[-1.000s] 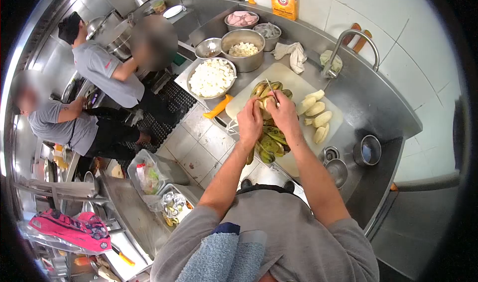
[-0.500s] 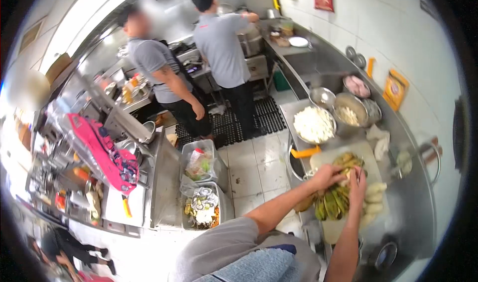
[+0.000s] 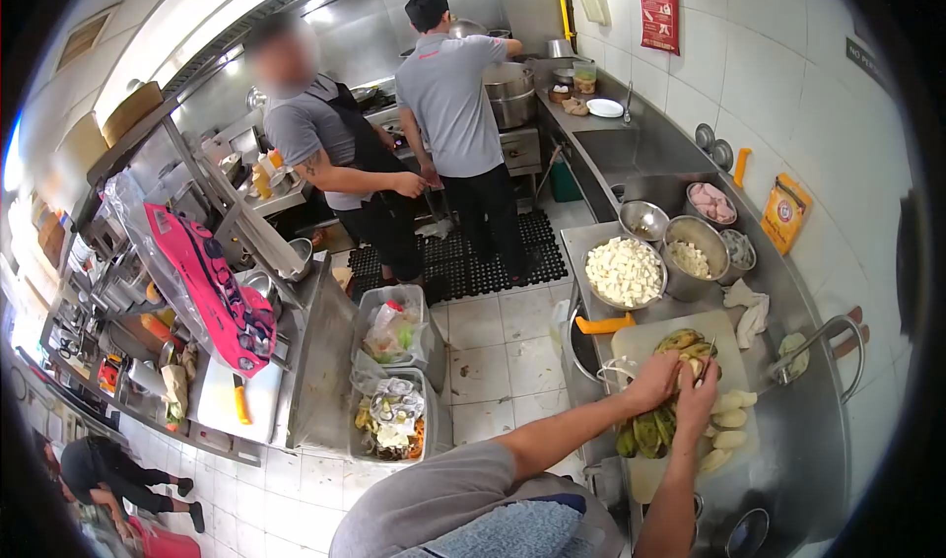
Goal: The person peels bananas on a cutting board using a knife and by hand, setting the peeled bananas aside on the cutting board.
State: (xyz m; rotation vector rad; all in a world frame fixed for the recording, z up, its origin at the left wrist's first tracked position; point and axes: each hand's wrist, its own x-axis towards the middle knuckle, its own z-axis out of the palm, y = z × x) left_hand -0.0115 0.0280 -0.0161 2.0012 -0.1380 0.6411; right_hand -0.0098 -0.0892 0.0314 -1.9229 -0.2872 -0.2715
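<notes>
"Over the cutting board, how are the arms set?"
"Stretched forward, left hand and right hand meeting above the unpeeled plantains."
"Fingers spread?"
"Drawn in. The left pinches a partly peeled plantain; the right closes just beside, its grip too hidden to tell on what."

Here we go, a banana, pale flesh showing, gripped in the left hand, while the right hand presses close, a thin knife barely visible in it; mottled green bananas heap up on the cutting board, peeled bananas, creamy and bare, lined up alongside
</notes>
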